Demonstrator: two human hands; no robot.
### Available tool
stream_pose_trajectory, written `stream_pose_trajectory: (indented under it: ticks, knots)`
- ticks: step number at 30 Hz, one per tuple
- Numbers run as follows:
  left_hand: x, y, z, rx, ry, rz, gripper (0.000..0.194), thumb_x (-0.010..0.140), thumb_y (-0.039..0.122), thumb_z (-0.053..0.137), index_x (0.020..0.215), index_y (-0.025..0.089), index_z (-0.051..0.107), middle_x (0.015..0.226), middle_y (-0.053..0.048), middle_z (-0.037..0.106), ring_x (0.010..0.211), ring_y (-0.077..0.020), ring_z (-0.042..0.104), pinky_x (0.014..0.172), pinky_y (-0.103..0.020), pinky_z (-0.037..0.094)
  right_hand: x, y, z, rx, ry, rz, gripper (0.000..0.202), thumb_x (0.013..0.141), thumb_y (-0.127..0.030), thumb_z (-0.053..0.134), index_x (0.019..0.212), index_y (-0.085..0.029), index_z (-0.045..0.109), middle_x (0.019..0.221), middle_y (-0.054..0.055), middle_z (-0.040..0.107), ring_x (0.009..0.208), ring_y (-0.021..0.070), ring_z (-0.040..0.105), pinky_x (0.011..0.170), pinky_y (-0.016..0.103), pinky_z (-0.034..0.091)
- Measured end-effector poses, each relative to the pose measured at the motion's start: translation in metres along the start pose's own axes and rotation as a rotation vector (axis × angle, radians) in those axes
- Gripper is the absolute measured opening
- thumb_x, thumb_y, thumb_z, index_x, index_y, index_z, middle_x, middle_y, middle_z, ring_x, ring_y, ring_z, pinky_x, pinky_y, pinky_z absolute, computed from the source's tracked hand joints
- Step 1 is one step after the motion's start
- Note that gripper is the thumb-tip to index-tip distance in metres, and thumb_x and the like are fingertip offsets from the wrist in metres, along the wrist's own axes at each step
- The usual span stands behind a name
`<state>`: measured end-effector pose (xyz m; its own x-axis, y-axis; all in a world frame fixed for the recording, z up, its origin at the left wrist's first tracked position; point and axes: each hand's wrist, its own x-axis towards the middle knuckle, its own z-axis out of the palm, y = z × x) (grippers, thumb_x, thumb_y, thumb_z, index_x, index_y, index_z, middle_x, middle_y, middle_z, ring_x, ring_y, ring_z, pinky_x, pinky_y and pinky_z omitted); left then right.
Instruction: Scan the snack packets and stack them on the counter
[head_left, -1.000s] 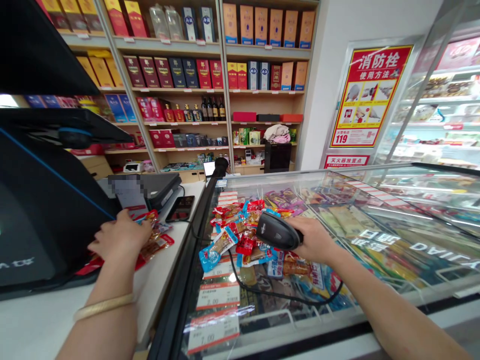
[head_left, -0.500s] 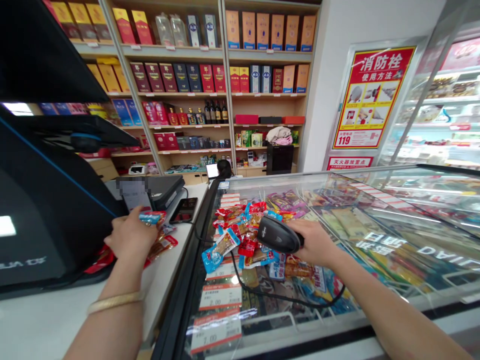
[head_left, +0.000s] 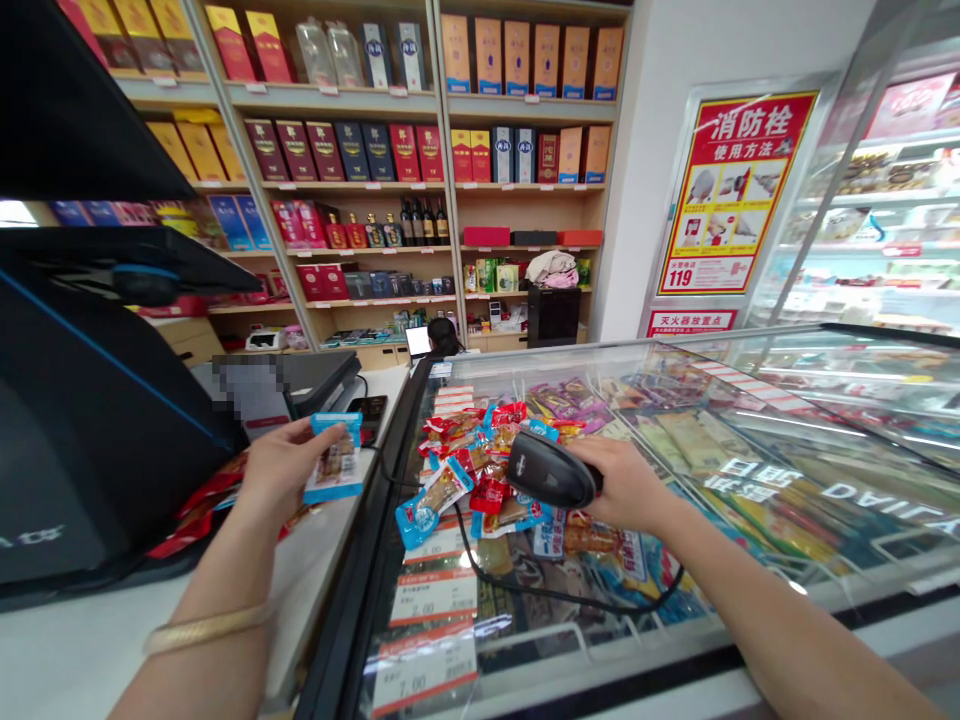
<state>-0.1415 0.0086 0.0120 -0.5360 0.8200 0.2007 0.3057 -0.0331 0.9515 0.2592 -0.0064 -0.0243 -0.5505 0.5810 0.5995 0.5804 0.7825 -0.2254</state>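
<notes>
Snack packet (head_left: 335, 465): blue-ended, being pinched by the left hand (head_left: 281, 465) over the white counter (head_left: 56, 650), near its right side.
Scanner (head_left: 551, 470): being gripped by the right hand (head_left: 622, 480), its nose pointing left above a packet pile (head_left: 480, 470); the two hands are working apart.
Counter: bearing a dark terminal (head_left: 82, 440), with red packets (head_left: 206, 500) lying at its base, and a phone (head_left: 371, 405).
Glass freezer top (head_left: 750, 520): supporting the pile; price cards (head_left: 424, 600) are showing along its left side.
Shelves (head_left: 525, 244): holding boxes and bottles behind; a person's head (head_left: 444, 335) is showing low before them, and a red poster (head_left: 739, 195) is hanging rightward.
Left hand, versus half a second ago: holding the packet out flat, now partly covering the phone; the scanner is keeping its place.
Black edge (head_left: 356, 590): running between packet and pile; a gap is separating packet from scanner.
Cable (head_left: 570, 592): looping across the glass, nearer the camera than the scanner.
</notes>
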Motion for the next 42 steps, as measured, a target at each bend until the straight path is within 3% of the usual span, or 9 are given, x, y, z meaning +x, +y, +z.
stream_pose_trajectory:
  ticks: [3, 10, 17, 31, 38, 42]
  knots:
    - [-0.012, 0.006, 0.016, -0.150, -0.131, -0.086, 0.043, 0.049, 0.036, 0.082, 0.085, 0.017, 0.070, 0.069, -0.003, 0.071, 0.056, -0.0200, 0.065, 0.050, -0.030, 0.053, 0.001, -0.009, -0.006, 0.020, -0.033, -0.029, 0.029, 0.069, -0.022, 0.062, 0.098, -0.019, 0.066, 0.088, 0.006, 0.072, 0.079, 0.0212, 0.065, 0.072, 0.031, 0.048]
    - [-0.021, -0.001, 0.037, -0.115, -0.327, 0.010, 0.052, 0.043, 0.049, 0.087, 0.082, 0.016, 0.074, 0.072, -0.006, 0.073, 0.061, -0.0227, 0.068, 0.054, -0.031, 0.055, 0.001, -0.033, -0.008, 0.095, -0.181, -0.052, 0.027, 0.071, -0.024, 0.062, 0.097, -0.021, 0.067, 0.087, 0.005, 0.071, 0.079, 0.0199, 0.063, 0.072, 0.029, 0.047]
    - [-0.030, 0.002, 0.046, -0.187, -0.395, -0.010, 0.060, 0.043, 0.052, 0.088, 0.088, 0.016, 0.074, 0.078, -0.006, 0.075, 0.064, -0.0214, 0.068, 0.060, -0.032, 0.057, 0.002, -0.038, -0.001, 0.112, -0.193, -0.041, 0.025, 0.070, -0.024, 0.062, 0.094, -0.021, 0.066, 0.085, 0.005, 0.070, 0.079, 0.0203, 0.064, 0.072, 0.029, 0.047]
    - [-0.028, -0.002, 0.046, -0.178, -0.414, 0.009, 0.054, 0.044, 0.047, 0.089, 0.086, 0.016, 0.074, 0.071, -0.004, 0.072, 0.066, -0.0209, 0.067, 0.062, -0.030, 0.056, 0.002, -0.039, -0.002, 0.097, -0.181, -0.034, 0.018, 0.071, -0.025, 0.061, 0.088, -0.021, 0.064, 0.083, 0.005, 0.069, 0.074, 0.0191, 0.061, 0.068, 0.028, 0.045]
    - [-0.027, -0.002, 0.052, -0.281, -0.376, -0.057, 0.058, 0.046, 0.047, 0.088, 0.091, 0.015, 0.070, 0.083, -0.007, 0.073, 0.076, -0.0221, 0.069, 0.065, -0.031, 0.056, 0.001, -0.018, -0.006, 0.060, -0.065, 0.009, 0.022, 0.072, -0.027, 0.064, 0.094, -0.021, 0.066, 0.086, 0.006, 0.071, 0.077, 0.0200, 0.064, 0.070, 0.028, 0.047]
    - [-0.030, -0.003, 0.057, -0.336, -0.466, -0.119, 0.054, 0.044, 0.039, 0.089, 0.088, 0.017, 0.069, 0.090, -0.007, 0.074, 0.081, -0.0192, 0.069, 0.073, -0.030, 0.056, 0.000, -0.001, -0.010, 0.025, 0.026, 0.075, 0.028, 0.075, -0.028, 0.063, 0.102, -0.021, 0.066, 0.095, 0.008, 0.073, 0.083, 0.0217, 0.067, 0.075, 0.031, 0.049]
